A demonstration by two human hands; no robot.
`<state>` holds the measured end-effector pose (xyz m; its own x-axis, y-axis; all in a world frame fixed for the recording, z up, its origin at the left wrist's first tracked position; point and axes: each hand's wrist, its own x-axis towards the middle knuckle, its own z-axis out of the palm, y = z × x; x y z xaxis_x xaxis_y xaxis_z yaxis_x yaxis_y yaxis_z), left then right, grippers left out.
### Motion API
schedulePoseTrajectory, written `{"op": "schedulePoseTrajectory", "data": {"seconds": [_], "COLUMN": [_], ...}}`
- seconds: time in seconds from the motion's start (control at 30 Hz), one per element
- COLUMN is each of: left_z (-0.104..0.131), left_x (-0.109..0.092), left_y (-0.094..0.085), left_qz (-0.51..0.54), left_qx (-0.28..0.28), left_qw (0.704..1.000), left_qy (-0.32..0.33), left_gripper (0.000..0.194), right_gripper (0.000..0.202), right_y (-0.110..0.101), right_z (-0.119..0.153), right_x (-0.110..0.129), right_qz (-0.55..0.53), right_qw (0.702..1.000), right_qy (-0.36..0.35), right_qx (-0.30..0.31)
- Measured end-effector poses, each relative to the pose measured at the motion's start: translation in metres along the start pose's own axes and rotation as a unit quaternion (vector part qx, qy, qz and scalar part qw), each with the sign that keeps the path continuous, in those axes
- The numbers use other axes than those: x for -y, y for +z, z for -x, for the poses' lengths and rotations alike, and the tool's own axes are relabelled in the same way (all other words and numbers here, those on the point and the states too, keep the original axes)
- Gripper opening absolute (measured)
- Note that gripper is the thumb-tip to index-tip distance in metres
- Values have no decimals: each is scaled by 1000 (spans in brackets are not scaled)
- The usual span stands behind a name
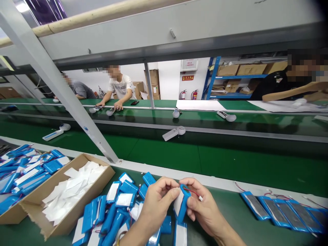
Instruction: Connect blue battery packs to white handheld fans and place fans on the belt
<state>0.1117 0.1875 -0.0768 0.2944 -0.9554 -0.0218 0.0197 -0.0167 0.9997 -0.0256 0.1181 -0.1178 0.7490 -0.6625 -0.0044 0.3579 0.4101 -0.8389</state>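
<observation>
Holding a blue pack (182, 208) upright above the table (225, 201), the right hand (201, 201) has its fingers curled round the right edge, thumb in front, which seems to steady it and turn its white face toward the left hand (160, 198). There the thumb and forefinger pinch at the upper left edge; whether they grip the white covering or the wrap itself I cannot tell. The pack's red lead (191, 190) and white plug (200, 198) hang over the right fingers, probably to keep them off the white face. Beneath and left of the hands lies a loose heap of similar packs (125, 200), likely close for easy picking. Beside it stands a cardboard box (91, 194) of white slips (77, 188), whose walls presumably stop the light paper scattering. Well apart at the right, a neat row of packs (275, 210) lies with dark faces up and leads trailing toward the far edge, an order that apparently keeps them distinct from the heap.
</observation>
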Motion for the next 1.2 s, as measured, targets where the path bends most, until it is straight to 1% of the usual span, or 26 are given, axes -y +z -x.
{"op": "schedulePoseTrajectory", "data": {"seconds": [0.1, 0.27, 0.4, 0.5, 0.6, 0.7, 0.83, 0.97, 1.13, 1.2], "left_z": [-1, -2, -3, -3, -5, -6, -9, -11, -8, -5], "left_x": [-1, 0, 3, 3, 2, 2, 0, -5, -5, -3], "left_y": [1, 2, 2, 2, 2, 0, -4, -7, -11, -13], "left_qz": [17, 21, 12, 29, 40, 36, 6, -70, -158, -176], "left_qx": [9, -2, 0, -1, 16, 35, 63, 89, 91, 90], "left_qw": [1000, 1000, 1000, 999, 999, 999, 998, 992, 973, 968], "left_qy": [-13, -21, -13, -13, -25, -19, 7, 49, 141, 157], "left_gripper": [25, 29, 30, 28, 30, 29, 28, 26, 23, 23], "right_gripper": [55, 56, 54, 54, 54, 54, 53, 52, 49, 49], "right_y": [2, 3, 2, 2, 2, 1, 1, 2, 4, 6], "right_z": [1, 1, 0, 0, 0, 0, 1, 1, 0, -1], "right_x": [1, 1, 1, 3, 5, 7, 8, 8, 6, 4], "right_qz": [2, 5, 6, 2, -2, -6, -6, -11, -27, -29], "right_qw": [1000, 1000, 1000, 1000, 1000, 1000, 1000, 999, 999, 999], "right_qy": [4, 4, 0, -5, -5, -2, 3, 7, 17, 21], "right_qx": [-5, -12, -14, -9, 0, 11, 27, 31, 23, 21]}}
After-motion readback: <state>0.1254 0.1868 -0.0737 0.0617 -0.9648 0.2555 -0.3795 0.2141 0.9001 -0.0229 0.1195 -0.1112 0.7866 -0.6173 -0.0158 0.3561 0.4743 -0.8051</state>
